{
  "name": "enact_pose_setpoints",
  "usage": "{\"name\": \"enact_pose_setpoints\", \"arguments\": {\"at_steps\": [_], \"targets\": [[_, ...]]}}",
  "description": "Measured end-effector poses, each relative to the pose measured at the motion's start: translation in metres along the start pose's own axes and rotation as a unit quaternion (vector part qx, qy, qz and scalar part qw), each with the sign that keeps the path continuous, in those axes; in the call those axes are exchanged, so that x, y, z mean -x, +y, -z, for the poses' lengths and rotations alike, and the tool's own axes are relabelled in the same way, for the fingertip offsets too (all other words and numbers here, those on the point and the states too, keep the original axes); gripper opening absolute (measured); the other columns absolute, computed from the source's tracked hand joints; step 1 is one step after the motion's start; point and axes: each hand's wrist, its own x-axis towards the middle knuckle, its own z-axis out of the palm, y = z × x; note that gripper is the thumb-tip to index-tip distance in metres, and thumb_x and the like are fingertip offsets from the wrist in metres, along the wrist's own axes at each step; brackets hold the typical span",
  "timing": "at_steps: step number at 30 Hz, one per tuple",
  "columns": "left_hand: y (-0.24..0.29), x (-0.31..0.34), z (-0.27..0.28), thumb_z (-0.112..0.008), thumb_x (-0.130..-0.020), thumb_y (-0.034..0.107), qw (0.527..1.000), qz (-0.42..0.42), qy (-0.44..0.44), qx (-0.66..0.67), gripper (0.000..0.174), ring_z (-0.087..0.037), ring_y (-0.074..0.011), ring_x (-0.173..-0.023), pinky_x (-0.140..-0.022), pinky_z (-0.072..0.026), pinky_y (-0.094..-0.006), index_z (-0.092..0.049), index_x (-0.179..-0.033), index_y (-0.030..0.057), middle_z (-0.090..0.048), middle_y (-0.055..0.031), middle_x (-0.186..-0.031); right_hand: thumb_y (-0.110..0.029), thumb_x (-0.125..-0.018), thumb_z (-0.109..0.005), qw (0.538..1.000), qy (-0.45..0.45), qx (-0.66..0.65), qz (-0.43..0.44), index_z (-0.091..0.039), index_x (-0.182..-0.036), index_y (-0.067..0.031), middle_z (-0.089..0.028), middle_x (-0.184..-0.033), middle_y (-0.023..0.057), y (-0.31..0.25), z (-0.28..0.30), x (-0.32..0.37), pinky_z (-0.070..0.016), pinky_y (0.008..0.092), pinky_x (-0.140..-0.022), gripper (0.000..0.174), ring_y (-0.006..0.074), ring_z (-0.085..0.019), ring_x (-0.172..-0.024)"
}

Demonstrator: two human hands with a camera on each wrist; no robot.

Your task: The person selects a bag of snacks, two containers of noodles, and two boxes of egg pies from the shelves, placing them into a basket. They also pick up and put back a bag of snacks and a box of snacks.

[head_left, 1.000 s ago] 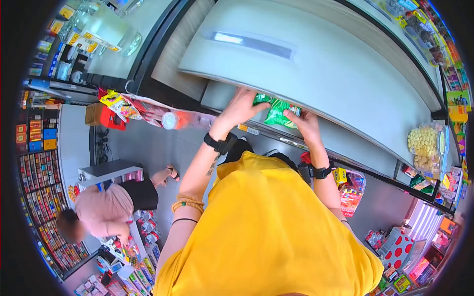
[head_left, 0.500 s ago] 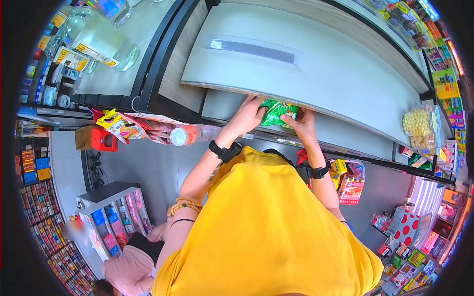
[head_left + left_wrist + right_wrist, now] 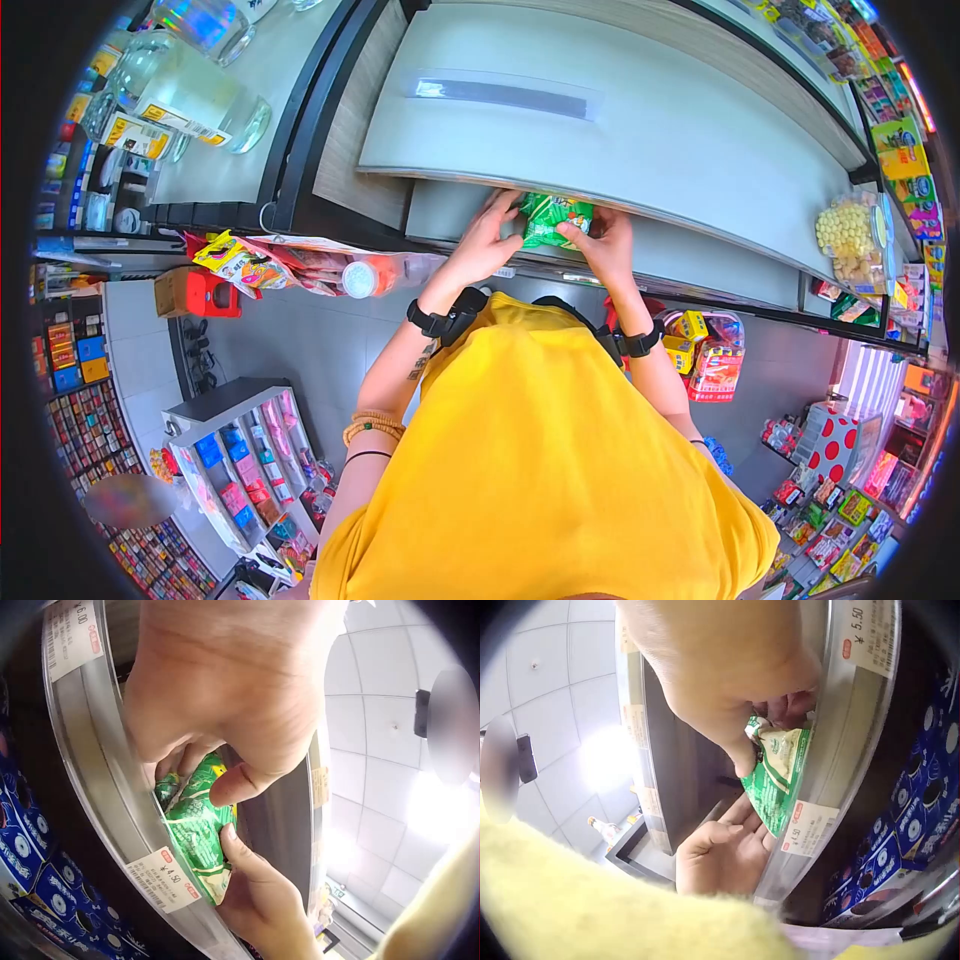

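Observation:
A shiny green snack bag lies on the lower shelf board, partly under the edge of the shelf above. My right hand grips the bag's right end, thumb across its front and fingers behind. In the right wrist view, that thumb presses on the green packet. My left hand is at the bag's other end, its fingers loosely extended against it and its palm showing in the right wrist view. Another bit of green wrapper shows by the left fingers in the left wrist view.
A wide pale shelf overhangs both hands. Along the lower shelf's front lip runs a price tag. Blue patterned packs sit below. A clear tub stands at the right, large glass bottles at the left.
The green bag has come slightly left and upright between the hands. My left hand has opened out from the bags. The person in pink at the left has moved mostly out of view.

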Motion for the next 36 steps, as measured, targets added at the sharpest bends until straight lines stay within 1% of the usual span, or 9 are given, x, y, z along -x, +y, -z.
{"name": "enact_pose_setpoints", "arguments": {"at_steps": [6, 13, 16, 18, 21, 24, 28, 33, 36], "targets": [[0.024, 0.003, -0.005, -0.070, -0.084, 0.005, 0.995, 0.023, 0.006, -0.098, 0.070, -0.049, -0.0332, -0.137, -0.112, -0.0441, -0.0443, -0.040, -0.147, -0.0053, -0.047, -0.0217, -0.147, -0.010, -0.079, -0.088, 0.989, 0.023, 0.148, -0.015, -0.056, -0.112, 0.0024, -0.071, -0.091, 0.0076, 0.004, -0.005, 0.003, -0.0542, 0.0272, -0.070, 0.048, 0.0127, -0.068, -0.083], [0.011, 0.001, -0.009, -0.079, -0.084, 0.016, 0.975, -0.014, 0.031, -0.219, 0.074, -0.060, -0.0379, -0.121, -0.100, -0.0532, -0.0433, -0.043, -0.145, -0.0037, -0.054, -0.0249, -0.140, -0.015, -0.079, -0.087, 0.998, 0.038, 0.052, 0.011, -0.058, -0.114, 0.0068, -0.068, -0.104, 0.0149, 0.009, 0.003, 0.007, -0.0563, 0.0305, -0.072, 0.050, 0.0195, -0.069, -0.085], [0.020, 0.002, -0.012, -0.079, -0.084, 0.016, 0.979, 0.032, 0.024, -0.200, 0.075, -0.060, -0.0364, -0.120, -0.099, -0.0532, -0.0425, -0.043, -0.146, -0.0018, -0.054, -0.0240, -0.141, -0.023, -0.080, -0.087, 0.994, 0.065, 0.077, 0.043, -0.065, -0.114, 0.0037, -0.069, -0.104, 0.0169, 0.011, 0.008, 0.008, -0.0565, 0.0340, -0.074, 0.049, 0.0254, -0.068, -0.086], [0.021, 0.000, -0.012, -0.081, -0.083, 0.018, 0.982, 0.024, 0.032, -0.185, 0.076, -0.058, -0.0378, -0.123, -0.102, -0.0512, -0.0433, -0.042, -0.147, 0.0002, -0.053, -0.0242, -0.141, -0.027, -0.081, -0.085, 0.977, 0.085, 0.173, 0.089, -0.066, -0.119, 0.0021, -0.069, -0.107, 0.0177, 0.004, 0.013, 0.008, -0.0561, 0.0366, -0.077, 0.051, 0.0294, -0.068, -0.090], [0.028, -0.004, -0.019, -0.083, -0.082, 0.021, 0.975, -0.022, 0.077, -0.206, 0.079, -0.052, -0.0403, -0.129, -0.106, -0.0472, -0.0454, -0.042, -0.147, 0.0028, -0.051, -0.0245, -0.142, -0.031, -0.082, -0.083, 0.980, 0.078, 0.152, 0.099, -0.066, -0.124, -0.0015, -0.070, -0.107, 0.0170, 0.011, 0.013, 0.005, -0.0550, 0.0389, -0.080, 0.053, 0.0326, -0.066, -0.094], [0.031, -0.012, -0.020, -0.084, -0.080, 0.025, 0.967, -0.037, 0.059, -0.246, 0.081, -0.047, -0.0428, -0.134, -0.109, -0.0435, -0.0476, -0.043, -0.147, 0.0038, -0.049, -0.0251, -0.144, -0.027, -0.086, -0.081, 0.985, 0.020, 0.164, 0.057, -0.066, -0.125, -0.0019, -0.071, -0.115, 0.0147, 0.014, 0.019, 0.000, -0.0549, 0.0335, -0.082, 0.050, 0.0247, -0.069, -0.098], [0.027, -0.019, -0.021, -0.083, -0.081, 0.030, 0.969, 0.021, 0.005, -0.245, 0.084, -0.043, -0.0462, -0.137, -0.110, -0.0425, -0.0492, -0.041, -0.149, 0.0050, -0.042, -0.0274, -0.149, -0.027, -0.086, -0.081, 0.987, 0.013, 0.155, 0.045, -0.066, -0.124, -0.0017, -0.073, -0.112, 0.0144, 0.012, 0.022, -0.001, -0.0547, 0.0329, -0.080, 0.048, 0.0237, -0.069, -0.096], [0.021, -0.017, -0.024, -0.083, -0.081, 0.032, 0.970, 0.001, 0.026, -0.242, 0.084, -0.045, -0.0469, -0.135, -0.108, -0.0439, -0.0496, -0.041, -0.149, 0.0045, -0.044, -0.0281, -0.146, -0.028, -0.086, -0.081, 0.986, -0.002, 0.158, 0.059, -0.067, -0.122, -0.0016, -0.073, -0.110, 0.0141, 0.011, 0.020, -0.002, -0.0540, 0.0330, -0.078, 0.047, 0.0232, -0.069, -0.093], [0.020, -0.016, -0.024, -0.083, -0.081, 0.032, 0.968, -0.004, 0.031, -0.250, 0.085, -0.046, -0.0478, -0.133, -0.106, -0.0447, -0.0496, -0.040, -0.149, 0.0042, -0.045, -0.0293, -0.144, -0.033, -0.087, -0.079, 0.988, -0.006, 0.140, 0.066, -0.066, -0.119, -0.0013, -0.071, -0.100, 0.0174, 0.010, 0.020, -0.004, -0.0531, 0.0390, -0.073, 0.047, 0.0322, -0.067, -0.085]]}}
